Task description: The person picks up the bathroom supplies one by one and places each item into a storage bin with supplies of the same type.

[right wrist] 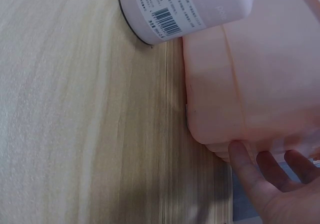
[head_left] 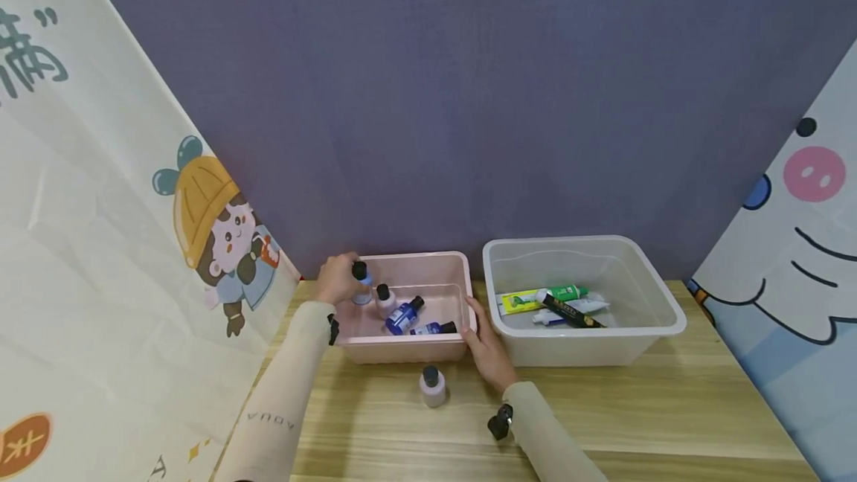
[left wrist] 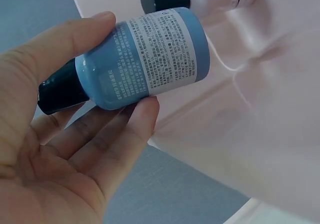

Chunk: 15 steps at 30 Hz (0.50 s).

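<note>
My left hand (head_left: 338,279) pinches a light blue bottle (left wrist: 145,59) with a black cap between thumb and fingers, at the left end of a pink bin (head_left: 408,348). In the left wrist view the bottle is tilted, its white label showing. Beside it in the bin stands a pale pink bottle (head_left: 386,303) with a black cap. Two dark blue bottles lie there too, one (head_left: 404,316) near the middle and another (head_left: 431,329) along the front wall. My right hand (head_left: 490,352) touches the bin's right front corner from outside, holding nothing else.
A pale lilac bottle (head_left: 433,390) with a black cap stands on the wooden table (head_left: 643,407) before the pink bin. To the right, a white bin (head_left: 576,348) holds several tubes, green-yellow, white and black. A purple-grey backdrop (head_left: 428,110) rises behind both bins.
</note>
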### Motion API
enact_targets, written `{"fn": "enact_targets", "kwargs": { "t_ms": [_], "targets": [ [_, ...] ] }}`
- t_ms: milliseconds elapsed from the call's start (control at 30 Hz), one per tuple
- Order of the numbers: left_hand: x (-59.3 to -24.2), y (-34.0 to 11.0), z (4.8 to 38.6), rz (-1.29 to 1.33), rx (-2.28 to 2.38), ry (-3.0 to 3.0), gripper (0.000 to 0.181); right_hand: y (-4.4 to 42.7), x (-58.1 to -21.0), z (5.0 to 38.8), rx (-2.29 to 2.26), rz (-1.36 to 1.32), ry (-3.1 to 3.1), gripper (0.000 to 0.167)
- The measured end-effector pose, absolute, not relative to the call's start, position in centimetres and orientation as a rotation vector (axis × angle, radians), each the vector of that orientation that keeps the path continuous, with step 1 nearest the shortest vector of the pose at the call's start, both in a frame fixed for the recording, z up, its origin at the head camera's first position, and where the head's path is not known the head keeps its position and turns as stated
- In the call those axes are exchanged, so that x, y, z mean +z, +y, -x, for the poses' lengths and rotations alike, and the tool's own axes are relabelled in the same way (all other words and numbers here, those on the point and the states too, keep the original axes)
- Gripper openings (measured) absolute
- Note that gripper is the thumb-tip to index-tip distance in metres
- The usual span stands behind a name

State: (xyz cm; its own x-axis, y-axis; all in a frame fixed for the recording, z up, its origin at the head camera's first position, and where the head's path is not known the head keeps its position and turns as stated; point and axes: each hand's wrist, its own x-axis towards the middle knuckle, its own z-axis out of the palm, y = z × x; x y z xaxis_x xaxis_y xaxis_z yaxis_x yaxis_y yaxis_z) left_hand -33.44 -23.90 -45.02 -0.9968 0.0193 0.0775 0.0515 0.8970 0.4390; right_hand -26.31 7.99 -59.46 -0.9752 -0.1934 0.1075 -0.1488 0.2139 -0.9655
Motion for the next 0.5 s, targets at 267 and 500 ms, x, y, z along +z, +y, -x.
{"fn": "enact_targets", "kwargs": {
  "t_ms": [267, 500],
  "targets": [
    [-45.35, -23.63, 33.96, 0.073, -0.659, -3.039, 0.055, 7.96, -59.75, 26.47, -1.932, 0.355, 2.419, 0.061],
    [-45.66, -23.24, 34.26, 0.092, -0.62, -3.06, 0.052, 7.92, -59.58, 26.37, -1.933, 0.371, 2.437, 0.061]
  ]
}}
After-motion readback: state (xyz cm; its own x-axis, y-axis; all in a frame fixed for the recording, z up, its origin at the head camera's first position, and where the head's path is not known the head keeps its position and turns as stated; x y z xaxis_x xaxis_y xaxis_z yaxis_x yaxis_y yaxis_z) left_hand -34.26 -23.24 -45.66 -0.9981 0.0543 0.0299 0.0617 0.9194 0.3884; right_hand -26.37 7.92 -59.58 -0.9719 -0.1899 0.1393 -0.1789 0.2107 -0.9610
